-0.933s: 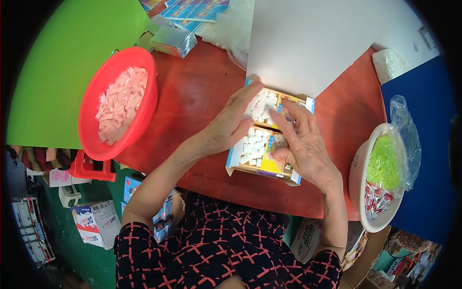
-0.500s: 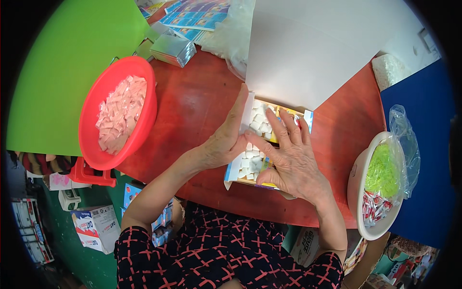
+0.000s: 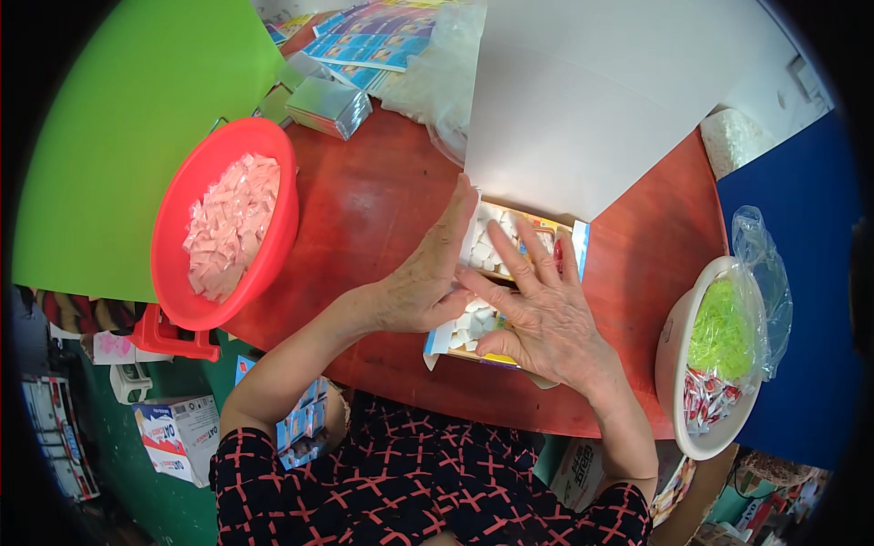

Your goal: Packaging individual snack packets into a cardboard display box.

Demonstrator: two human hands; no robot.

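Note:
Two open cardboard boxes stand one behind the other on the red table (image 3: pixel 364 191), mid-view. Small white block-like pieces fill the left part of the far box (image 3: pixel 583 238) and the near box (image 3: pixel 435 344). Some red and yellow packaging shows in the far box's right part. My left hand (image 3: pixel 414 287) is held on edge along the boxes' left side, fingers stretched out and pointing away from me. Over the boxes my right hand (image 3: pixel 557 323) spreads its fingers, palm down, hiding much of their contents. Neither hand holds anything that I can see.
At left a red basin (image 3: pixel 164 246) holds pink wrapped pieces. A white basin (image 3: pixel 669 364) at right holds green shred and red-white packets under clear plastic. Tall green (image 3: pixel 118 155), white (image 3: pixel 583 100) and blue (image 3: pixel 792 246) panels stand around; stacked cards (image 3: pixel 328 107) lie behind.
The right hand's fingertips have shifted slightly left and nearer over the far box. The left hand stays at the boxes' left side. The view has tilted a little.

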